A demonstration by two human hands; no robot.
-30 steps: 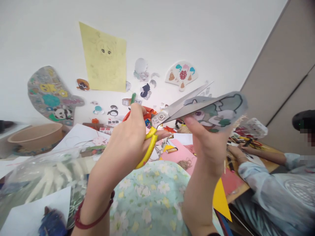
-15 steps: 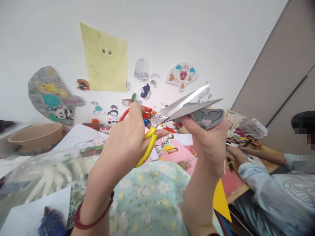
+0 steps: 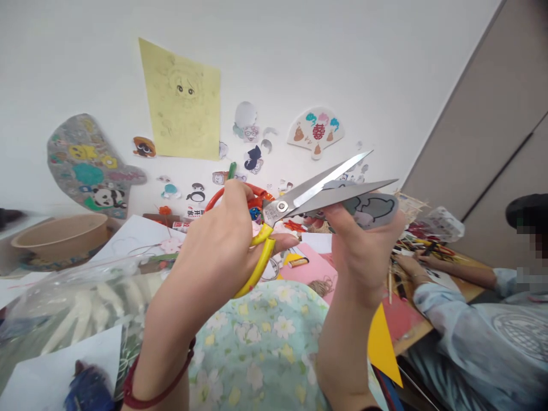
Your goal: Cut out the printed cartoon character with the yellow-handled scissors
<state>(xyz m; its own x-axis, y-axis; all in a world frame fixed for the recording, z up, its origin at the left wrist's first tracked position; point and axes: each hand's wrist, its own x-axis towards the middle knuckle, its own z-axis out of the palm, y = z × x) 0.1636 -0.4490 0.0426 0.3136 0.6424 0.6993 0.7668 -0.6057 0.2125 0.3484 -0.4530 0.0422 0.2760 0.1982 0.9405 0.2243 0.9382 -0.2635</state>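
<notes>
My left hand (image 3: 218, 240) is closed around the handles of a pair of scissors (image 3: 282, 206), one grip wrapped in yellow and the other in red. The scissors' blades are parted and point up to the right. My right hand (image 3: 362, 245) pinches a grey cutout (image 3: 374, 210) with a dark-outlined drawing, its thumb lying on the near face. The cutout sits between the two blades, the lower blade crossing in front of it. Part of the drawing is hidden by that blade and my thumb.
A floral cloth (image 3: 265, 342) lies below my hands. Pink paper (image 3: 314, 260), twine (image 3: 321, 285) and a brown bowl (image 3: 64, 237) are around. Stickers and a yellow drawing (image 3: 184, 108) hang on the wall. A co-worker's sleeve (image 3: 436, 291) is at right.
The scissors and the grey cutout have shifted slightly right and down together. Their blades remain apart around the cutout, with both hands still holding on.
</notes>
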